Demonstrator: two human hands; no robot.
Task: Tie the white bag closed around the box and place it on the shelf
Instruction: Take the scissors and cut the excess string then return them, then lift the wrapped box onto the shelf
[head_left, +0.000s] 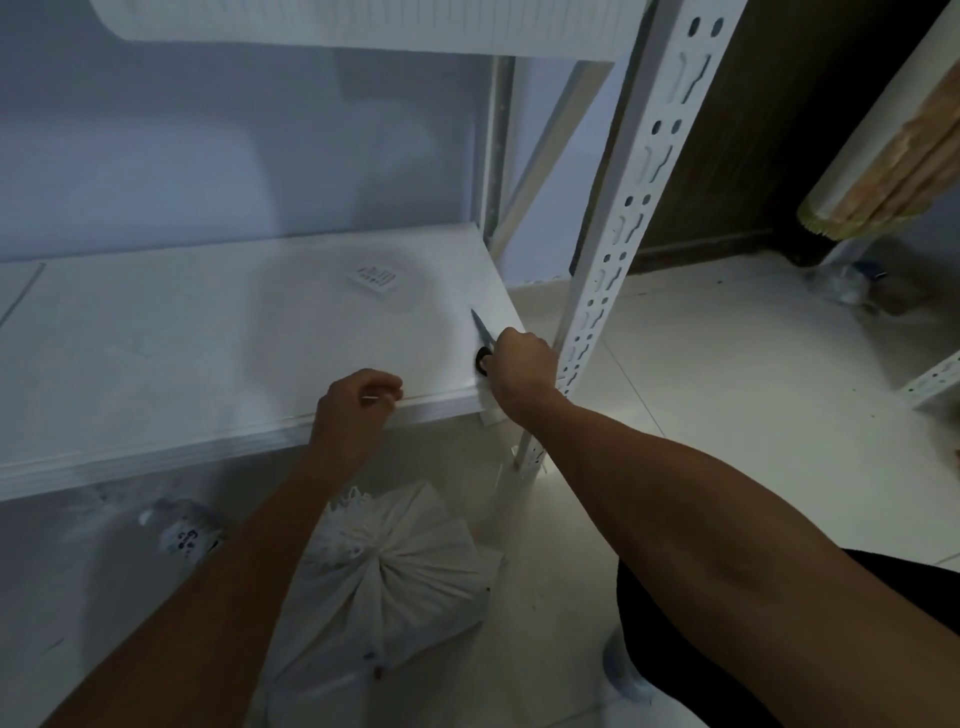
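White bag (395, 587): lay on the floor (701, 395) below the shelf (156, 338), its neck gathered into a tied bunch; apparently closed round the box, which was hidden inside, and not yet shelved.
Left hand (353, 410): curled at the shelf's front edge, pinching a thin pale strip (382, 397), likely a trimmed tie end.
Right hand (522, 371): gripped scissors (483, 338) by the dark handle, blade resting on the shelf, probably to set the tool aside.
Small packet (376, 278): lay further back on the shelf.
Post (639, 208): slotted upright at the shelf corner.
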